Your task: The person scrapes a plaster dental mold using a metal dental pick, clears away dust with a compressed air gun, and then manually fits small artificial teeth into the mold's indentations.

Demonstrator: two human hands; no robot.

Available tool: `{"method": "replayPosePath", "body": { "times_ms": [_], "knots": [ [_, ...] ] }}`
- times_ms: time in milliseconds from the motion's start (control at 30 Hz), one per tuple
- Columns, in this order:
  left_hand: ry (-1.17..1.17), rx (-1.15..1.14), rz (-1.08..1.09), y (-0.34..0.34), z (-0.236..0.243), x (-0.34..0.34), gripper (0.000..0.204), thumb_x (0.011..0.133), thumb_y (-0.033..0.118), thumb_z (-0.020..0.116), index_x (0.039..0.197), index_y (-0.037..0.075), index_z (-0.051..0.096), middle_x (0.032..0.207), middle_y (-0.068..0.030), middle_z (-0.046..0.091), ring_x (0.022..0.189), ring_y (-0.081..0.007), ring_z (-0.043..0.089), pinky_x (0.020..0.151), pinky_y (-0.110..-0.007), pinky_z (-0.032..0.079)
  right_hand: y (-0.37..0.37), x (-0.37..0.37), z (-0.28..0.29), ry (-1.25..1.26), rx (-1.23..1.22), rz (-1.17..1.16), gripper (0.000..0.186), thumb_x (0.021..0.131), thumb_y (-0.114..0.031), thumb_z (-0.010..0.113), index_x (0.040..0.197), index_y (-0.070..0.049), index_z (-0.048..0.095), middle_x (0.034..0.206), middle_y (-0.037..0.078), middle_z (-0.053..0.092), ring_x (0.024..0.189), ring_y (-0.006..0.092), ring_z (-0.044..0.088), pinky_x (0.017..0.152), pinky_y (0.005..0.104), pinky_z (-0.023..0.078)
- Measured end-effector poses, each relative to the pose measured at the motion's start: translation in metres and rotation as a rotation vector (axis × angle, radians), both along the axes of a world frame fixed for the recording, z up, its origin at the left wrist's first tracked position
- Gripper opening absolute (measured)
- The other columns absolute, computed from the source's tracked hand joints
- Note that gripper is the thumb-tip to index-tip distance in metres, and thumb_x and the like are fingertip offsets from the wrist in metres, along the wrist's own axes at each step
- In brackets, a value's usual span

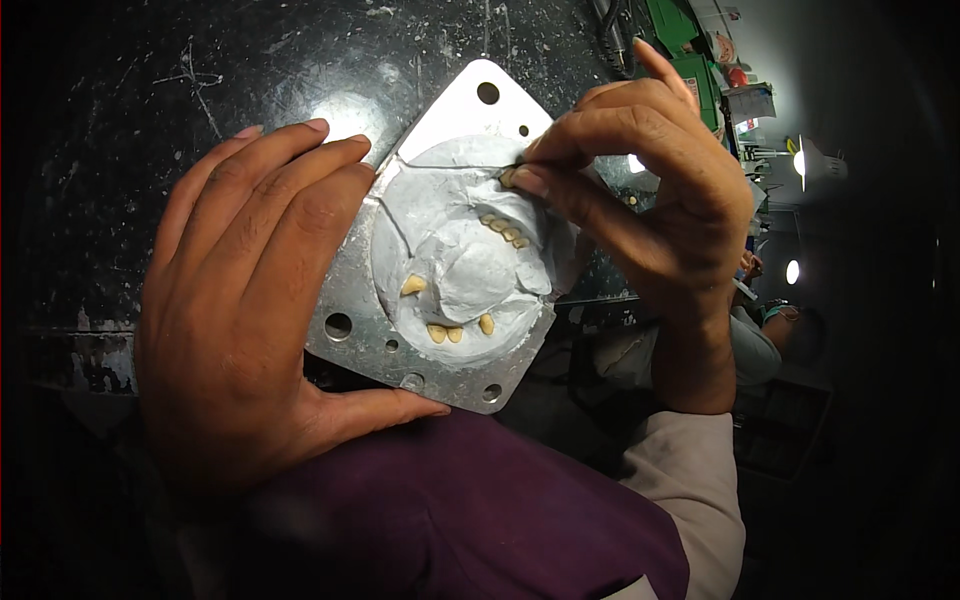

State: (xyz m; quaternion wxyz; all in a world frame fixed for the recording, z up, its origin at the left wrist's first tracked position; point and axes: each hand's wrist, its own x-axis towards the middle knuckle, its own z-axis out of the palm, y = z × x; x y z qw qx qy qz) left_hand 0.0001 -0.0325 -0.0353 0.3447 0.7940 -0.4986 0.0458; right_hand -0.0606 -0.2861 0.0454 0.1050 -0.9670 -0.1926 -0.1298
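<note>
A silvery metal denture flask half (360, 290) with holes in its corners is filled with grey plaster (478, 275). My left hand (250, 260) grips this flask half, fingers along its left edge and thumb under its lower edge. Set in the plaster are a curved row of joined teeth (504, 231) and several single yellowish teeth (446, 334). At the upper right of the plaster, the thumb and index finger of my right hand (640, 170) pinch a small yellowish tooth piece (508, 178). My fingertips cover part of it.
Under the flask is a black, scratched worktop (90, 200) with a worn front edge. Green bins (680, 40) stand at the far right, near a lit lamp (812, 160). Another person's arm (775, 325) shows at the right.
</note>
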Motion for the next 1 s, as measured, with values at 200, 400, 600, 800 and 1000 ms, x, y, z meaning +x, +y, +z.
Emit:
{"method": "replayPosePath", "body": {
  "times_ms": [200, 400, 600, 800, 1000],
  "knots": [
    [-0.002, 0.008, -0.002, -0.001, 0.0, -0.002, 0.115, 0.049, 0.071, 0.087, 0.132, -0.003, 0.059, 0.134, -0.0178, 0.064, 0.134, -0.0358, 0.055, 0.115, -0.056, 0.036, 0.001, 0.001, 0.001, 0.034, 0.025, -0.036, 0.023, 0.068, -0.004, 0.089, 0.087, -0.011, 0.077, 0.083, -0.004, 0.075, 0.085, 0.0137, 0.069, 0.113, 0.0515, 0.036],
    [0.0, 0.022, 0.009, 0.001, 0.001, 0.0, 0.116, 0.049, 0.072, 0.085, 0.133, -0.003, 0.059, 0.137, -0.0173, 0.063, 0.134, -0.0355, 0.055, 0.115, -0.057, 0.036, 0.005, 0.004, 0.007, 0.047, -0.036, -0.035, 0.019, 0.07, -0.007, 0.087, 0.087, -0.012, 0.078, 0.082, -0.003, 0.075, 0.084, 0.0134, 0.07, 0.112, 0.0505, 0.039],
    [0.003, 0.053, -0.015, -0.001, 0.003, 0.001, 0.125, 0.049, 0.079, 0.08, 0.139, -0.003, 0.055, 0.142, -0.0182, 0.06, 0.135, -0.036, 0.054, 0.115, -0.058, 0.035, 0.002, 0.007, 0.016, 0.087, -0.056, -0.042, 0.018, 0.072, -0.009, 0.087, 0.087, -0.01, 0.077, 0.083, -0.002, 0.075, 0.085, 0.0139, 0.073, 0.111, 0.049, 0.041],
    [0.013, 0.083, -0.009, 0.001, 0.007, -0.001, 0.132, 0.05, 0.086, 0.074, 0.143, -0.004, 0.052, 0.144, -0.0171, 0.059, 0.135, -0.0355, 0.053, 0.115, -0.058, 0.034, 0.005, 0.012, 0.012, 0.133, 0.03, -0.013, 0.019, 0.071, -0.008, 0.088, 0.087, -0.008, 0.076, 0.081, 0.0, 0.076, 0.084, 0.0142, 0.074, 0.11, 0.0493, 0.043],
    [0.02, 0.099, 0.026, -0.006, 0.003, -0.002, 0.126, 0.053, 0.085, 0.074, 0.142, -0.001, 0.055, 0.144, -0.014, 0.06, 0.135, -0.0344, 0.052, 0.116, -0.057, 0.033, 0.01, 0.009, 0.014, 0.078, -0.07, -0.03, 0.019, 0.071, -0.007, 0.087, 0.086, -0.009, 0.076, 0.079, -0.001, 0.075, 0.082, 0.0153, 0.074, 0.11, 0.0479, 0.044]
  ]
}}
